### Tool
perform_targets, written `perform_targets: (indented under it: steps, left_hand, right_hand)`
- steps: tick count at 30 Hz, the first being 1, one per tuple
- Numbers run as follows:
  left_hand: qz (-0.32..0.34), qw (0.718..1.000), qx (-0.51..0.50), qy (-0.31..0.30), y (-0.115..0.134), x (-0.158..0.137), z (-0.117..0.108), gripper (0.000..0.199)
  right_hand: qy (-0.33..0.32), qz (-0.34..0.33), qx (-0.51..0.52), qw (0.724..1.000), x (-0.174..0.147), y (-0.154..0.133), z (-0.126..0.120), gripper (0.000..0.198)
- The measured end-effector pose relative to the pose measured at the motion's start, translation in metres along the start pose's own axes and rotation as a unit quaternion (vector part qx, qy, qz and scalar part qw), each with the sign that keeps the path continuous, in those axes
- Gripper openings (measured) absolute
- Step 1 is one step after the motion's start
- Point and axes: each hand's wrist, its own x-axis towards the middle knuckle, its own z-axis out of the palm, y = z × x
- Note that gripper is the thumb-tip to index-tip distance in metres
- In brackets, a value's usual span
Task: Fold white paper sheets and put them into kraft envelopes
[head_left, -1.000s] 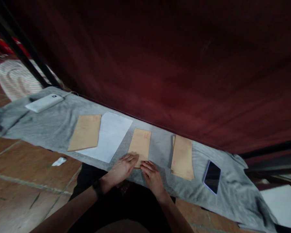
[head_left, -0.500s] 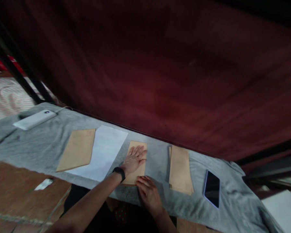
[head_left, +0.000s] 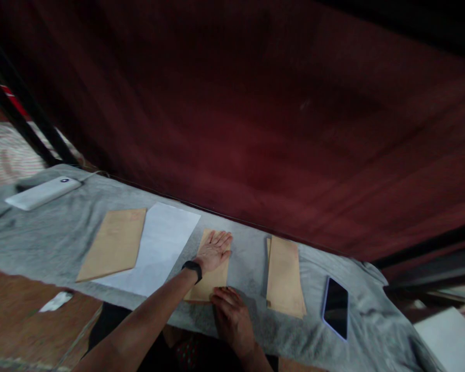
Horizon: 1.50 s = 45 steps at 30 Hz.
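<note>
While left hand (head_left: 214, 251) is lying flat on middle envelope (head_left: 209, 281), gripping nothing, right hand (head_left: 232, 318) is touching its near right corner; can't tell if pinching. Envelope lying between long edges of surface (head_left: 251, 258). Likely smoothing; next move probably calling for even pressure.

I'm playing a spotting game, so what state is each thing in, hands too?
White paper: flat, partly covered
Leftmost envelope: flat, overlapping the paper
Middle envelope: flat, partly covered
Rightmost envelopes: stacked unevenly
Phone: face up, screen dark
Gray cloth: wrinkled
Left hand: palm down on the middle envelope, fingers spread
Right hand: fingers bent, at that envelope's near edge
</note>
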Motion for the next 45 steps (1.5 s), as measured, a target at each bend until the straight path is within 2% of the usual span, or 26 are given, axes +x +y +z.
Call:
perform_targets:
  steps: [11, 21, 32, 37, 45]
  left_hand:
    - [0.038, 0.999, -0.009, -0.018, -0.005, 0.002, -0.001, 0.054]
    - [0.054, 0.998, -0.017, -0.036, 0.004, -0.013, -0.007, 0.058]
    - [0.098, 0.992, -0.062, -0.053, 0.018, -0.049, -0.023, 0.057]
    - [0.117, 0.986, -0.089, -0.084, 0.023, -0.068, -0.031, 0.056]
    - [0.132, 0.976, -0.146, -0.095, 0.020, -0.100, -0.042, 0.053]
  right_hand:
    - [-0.010, 0.012, 0.023, 1.000, 0.001, -0.002, -0.004, 0.038]
    - [-0.019, -0.005, 0.009, 1.000, -0.003, 0.002, -0.003, 0.038]
    - [-0.043, 0.009, -0.028, 0.999, -0.007, 0.006, 0.000, 0.031]
    - [-0.044, 0.019, -0.018, 0.999, -0.010, 0.009, 0.002, 0.030]
    - [-0.044, 0.015, -0.007, 0.999, -0.010, 0.008, -0.001, 0.033]
